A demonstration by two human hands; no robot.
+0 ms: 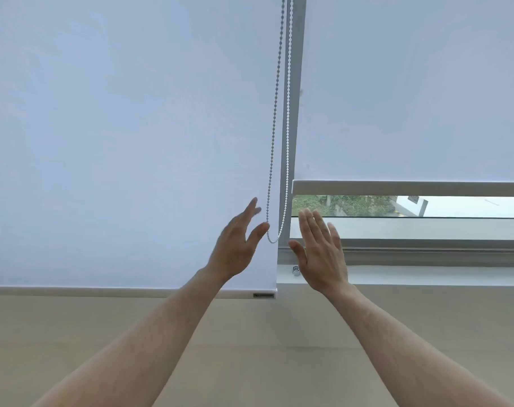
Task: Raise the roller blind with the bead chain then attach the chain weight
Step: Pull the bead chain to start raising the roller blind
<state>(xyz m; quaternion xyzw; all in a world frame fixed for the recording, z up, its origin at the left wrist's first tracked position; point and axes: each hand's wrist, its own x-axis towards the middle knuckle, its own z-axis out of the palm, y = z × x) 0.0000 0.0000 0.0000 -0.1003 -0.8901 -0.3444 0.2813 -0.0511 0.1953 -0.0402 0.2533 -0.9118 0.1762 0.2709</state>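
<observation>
Head-worn, wide-angle, facing forward and slightly up at a window with two blinds (132, 142), close enough that both forearms reach in from the bottom edge. Single view only.

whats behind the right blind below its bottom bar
Below the right blind's bottom bar a strip of window glass shows greenery and part of a pale building outside. Above the bar the fabric covers the pane, so nothing behind it can be seen.

Bead chain (274, 160) hangs btwn left roller blind (126, 136) & right blind (411, 89); hands (235, 248) (323, 254) flank its loop.
</observation>
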